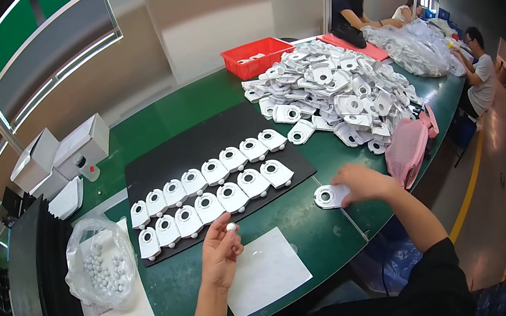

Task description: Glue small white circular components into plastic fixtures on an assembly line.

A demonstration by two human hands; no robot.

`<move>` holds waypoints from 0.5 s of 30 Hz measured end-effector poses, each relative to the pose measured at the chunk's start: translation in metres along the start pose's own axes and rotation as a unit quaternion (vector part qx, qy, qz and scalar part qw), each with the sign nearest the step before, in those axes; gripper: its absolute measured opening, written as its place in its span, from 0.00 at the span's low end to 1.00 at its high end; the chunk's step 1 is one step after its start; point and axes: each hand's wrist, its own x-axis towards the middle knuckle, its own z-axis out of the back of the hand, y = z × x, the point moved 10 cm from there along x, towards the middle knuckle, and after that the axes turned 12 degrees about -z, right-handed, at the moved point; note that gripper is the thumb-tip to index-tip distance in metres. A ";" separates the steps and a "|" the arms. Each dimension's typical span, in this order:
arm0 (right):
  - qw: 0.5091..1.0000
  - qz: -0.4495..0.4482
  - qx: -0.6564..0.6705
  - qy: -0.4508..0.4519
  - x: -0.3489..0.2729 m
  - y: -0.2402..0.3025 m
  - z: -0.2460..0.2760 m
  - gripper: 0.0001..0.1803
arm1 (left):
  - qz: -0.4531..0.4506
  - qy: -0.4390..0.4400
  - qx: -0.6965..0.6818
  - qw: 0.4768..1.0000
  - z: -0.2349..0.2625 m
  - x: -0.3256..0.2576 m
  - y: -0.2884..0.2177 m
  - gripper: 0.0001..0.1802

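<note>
A small white ball (231, 227) is pinched between the thumb and fingertips of my left hand (221, 253), above the green table. Further right, my right hand (359, 183) grips the right end of a white plastic part (326, 197) with a round dark-centred hole, at the table's near edge. Two rows of the same kind of parts (209, 208) lie on a black board (169, 160), and balls show at the lower ends of many of them. Below my left hand lies a white sheet of paper (269, 275).
A large heap of white parts (347, 90) covers the back right, with a red bin (258, 54) behind it. A pink mesh item (408, 146) sits at the right edge. On the left are a bag of white balls (103, 266), black boards (35, 285) and white boxes (79, 143). Other people work further off.
</note>
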 end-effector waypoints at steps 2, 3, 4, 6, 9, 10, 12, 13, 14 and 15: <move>0.999 0.010 -0.013 -0.046 -0.016 0.012 0.013 0.21 | -0.019 -0.001 0.000 1.000 0.000 0.001 -0.001 0.12; 0.999 0.014 -0.012 -0.044 -0.019 0.018 0.015 0.21 | -0.020 -0.006 0.001 1.000 0.004 0.003 0.000 0.12; 0.999 0.016 -0.039 -0.034 -0.021 0.024 0.012 0.19 | -0.020 0.009 -0.006 1.000 0.005 0.004 0.001 0.10; 0.997 0.027 -0.063 -0.020 -0.026 0.041 0.012 0.17 | -0.019 0.019 -0.009 1.000 0.006 0.004 -0.002 0.09; 0.980 0.138 0.113 -0.083 -0.035 0.092 0.034 0.09 | -0.022 -0.010 -0.024 0.999 0.012 0.003 -0.005 0.08; 0.980 0.143 0.115 -0.078 -0.035 0.104 0.026 0.09 | -0.023 -0.005 -0.022 0.999 0.012 0.004 -0.006 0.08; 0.910 0.094 0.402 -0.022 -0.026 0.109 0.007 0.06 | -0.022 -0.002 -0.030 0.999 0.015 0.008 -0.004 0.09; 0.887 0.090 0.453 0.004 -0.024 0.114 -0.013 0.05 | -0.017 -0.008 -0.031 0.999 0.014 0.009 -0.003 0.10; 0.859 0.088 0.504 0.032 -0.020 0.119 -0.036 0.05 | -0.019 -0.013 -0.029 0.999 0.014 0.008 -0.006 0.10; 0.848 0.078 0.521 0.058 -0.017 0.123 -0.055 0.07 | -0.024 -0.016 -0.027 0.999 0.014 0.008 -0.008 0.11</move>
